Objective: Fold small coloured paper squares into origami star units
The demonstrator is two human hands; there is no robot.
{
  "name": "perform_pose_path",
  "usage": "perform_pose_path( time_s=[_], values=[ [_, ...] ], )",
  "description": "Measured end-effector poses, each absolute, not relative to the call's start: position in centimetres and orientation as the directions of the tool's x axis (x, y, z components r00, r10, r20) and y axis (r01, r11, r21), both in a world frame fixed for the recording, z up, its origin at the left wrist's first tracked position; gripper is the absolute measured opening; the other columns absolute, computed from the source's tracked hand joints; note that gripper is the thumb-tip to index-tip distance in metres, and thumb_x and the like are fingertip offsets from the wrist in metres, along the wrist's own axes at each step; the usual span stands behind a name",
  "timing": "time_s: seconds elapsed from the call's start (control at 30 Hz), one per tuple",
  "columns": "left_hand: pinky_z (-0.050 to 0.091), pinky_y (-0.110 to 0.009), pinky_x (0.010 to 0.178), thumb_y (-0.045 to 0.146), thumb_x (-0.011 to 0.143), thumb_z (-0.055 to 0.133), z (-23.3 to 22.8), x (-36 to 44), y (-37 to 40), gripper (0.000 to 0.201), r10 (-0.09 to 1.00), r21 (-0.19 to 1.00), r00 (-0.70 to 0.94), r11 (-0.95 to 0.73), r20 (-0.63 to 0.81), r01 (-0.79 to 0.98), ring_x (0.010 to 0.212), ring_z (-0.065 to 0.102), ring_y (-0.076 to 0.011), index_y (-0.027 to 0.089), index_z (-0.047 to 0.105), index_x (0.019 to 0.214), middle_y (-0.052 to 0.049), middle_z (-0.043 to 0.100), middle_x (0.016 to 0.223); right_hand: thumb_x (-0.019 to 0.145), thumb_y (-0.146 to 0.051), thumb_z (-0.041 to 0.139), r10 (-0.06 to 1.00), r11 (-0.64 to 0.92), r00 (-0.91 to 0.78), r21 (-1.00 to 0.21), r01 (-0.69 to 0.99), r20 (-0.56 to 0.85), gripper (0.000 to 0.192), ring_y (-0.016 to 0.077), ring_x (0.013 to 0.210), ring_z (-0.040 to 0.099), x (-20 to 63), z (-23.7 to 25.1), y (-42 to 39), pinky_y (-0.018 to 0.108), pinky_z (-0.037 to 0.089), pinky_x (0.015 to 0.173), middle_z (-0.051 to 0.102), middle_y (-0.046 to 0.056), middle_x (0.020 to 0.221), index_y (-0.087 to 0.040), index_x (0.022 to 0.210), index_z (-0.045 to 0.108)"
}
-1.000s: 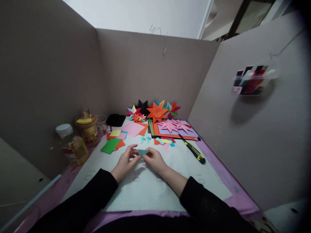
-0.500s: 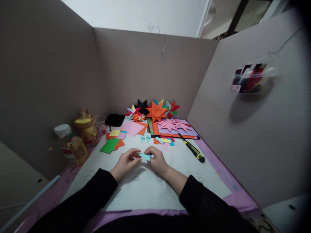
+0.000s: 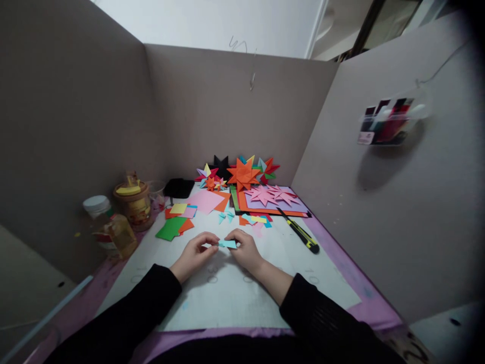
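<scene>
Desk mat and the booth unchanged over the last second; paper stars, sheet stack, knife and jars haven't moved. Only change is in my hands: left hand and right hand have dropped closer to the mat and drawn together. The blue paper looked like a darker raised triangle a second ago; now it's a flat light strip, pinched at each end between thumb and fingertips, held between both hands just above mat centre. Judgement: a fold just got flattened, crease being set.
</scene>
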State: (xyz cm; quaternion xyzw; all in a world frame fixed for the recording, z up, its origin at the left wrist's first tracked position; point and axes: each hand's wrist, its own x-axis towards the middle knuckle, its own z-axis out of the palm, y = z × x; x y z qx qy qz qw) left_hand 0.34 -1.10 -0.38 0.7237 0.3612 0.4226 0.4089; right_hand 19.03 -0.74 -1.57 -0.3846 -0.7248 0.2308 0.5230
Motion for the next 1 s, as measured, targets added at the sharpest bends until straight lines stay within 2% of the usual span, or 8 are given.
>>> perform_pose_path(
  time_s=[0.27, 0.43, 0.6, 0.83, 1.0],
  values=[
    [0.047, -0.023, 0.064, 0.031, 0.078, 0.058, -0.31, 0.37, -1.09, 0.016, 0.900, 0.901, 0.329, -0.369, 0.285, 0.229, 0.096, 0.055, -0.0197, 0.015, 0.059, 0.078, -0.010, 0.057, 0.104, 0.071, -0.016, 0.060, 0.846, 0.529, -0.120, -0.788, 0.314, 0.520, 0.003, 0.0120, 0.060, 0.052, 18.72, -1.57, -0.79, 0.022, 0.040, 0.056, 0.058, -0.001, 0.065, -0.018, 0.068, 0.061],
    [0.046, -0.021, 0.055, 0.035, 0.076, 0.060, -0.01, 0.60, -1.21, 0.021, 0.943, 0.968, 0.266, -0.231, 0.198, 0.098, 0.075, 0.058, -0.0147, 0.016, 0.052, 0.081, -0.005, 0.060, 0.087, 0.071, -0.012, 0.058, 0.808, 0.586, -0.184, -0.732, 0.348, 0.560, 0.007, 0.0129, 0.062, 0.053, 18.71, -1.34, -0.99, 0.023, 0.041, 0.058, 0.058, 0.001, 0.067, -0.018, 0.069, 0.062],
    [0.043, -0.019, 0.048, 0.039, 0.073, 0.064, 0.17, 0.70, -1.28, 0.028, 0.937, 0.997, 0.347, -0.064, 0.049, 0.032, 0.063, 0.058, -0.0134, 0.016, 0.055, 0.084, 0.000, 0.059, 0.069, 0.068, -0.007, 0.054, 0.768, 0.634, -0.208, -0.676, 0.375, 0.605, 0.014, 0.0139, 0.064, 0.053, 18.83, -1.28, -1.11, 0.025, 0.042, 0.060, 0.058, 0.001, 0.068, -0.019, 0.071, 0.063],
    [0.045, -0.020, 0.050, 0.036, 0.068, 0.070, -0.13, 0.59, -1.16, 0.029, 0.914, 0.996, 0.402, 0.084, -0.063, -0.033, 0.070, 0.063, -0.0162, 0.015, 0.056, 0.082, -0.001, 0.063, 0.070, 0.066, -0.003, 0.051, 0.776, 0.624, -0.203, -0.679, 0.388, 0.597, 0.019, 0.0138, 0.065, 0.052, 18.81, -1.49, -0.98, 0.024, 0.041, 0.060, 0.056, 0.001, 0.068, -0.018, 0.072, 0.061],
    [0.044, -0.019, 0.047, 0.037, 0.068, 0.070, -0.09, 0.62, -1.22, 0.030, 0.881, 0.980, 0.456, 0.183, -0.127, -0.080, 0.067, 0.064, -0.0156, 0.016, 0.055, 0.083, -0.002, 0.063, 0.073, 0.065, -0.001, 0.049, 0.779, 0.618, -0.193, -0.680, 0.394, 0.596, 0.022, 0.0143, 0.067, 0.053, 18.83, -1.68, -0.91, 0.024, 0.041, 0.061, 0.057, 0.001, 0.070, -0.018, 0.073, 0.061]
  ],
)
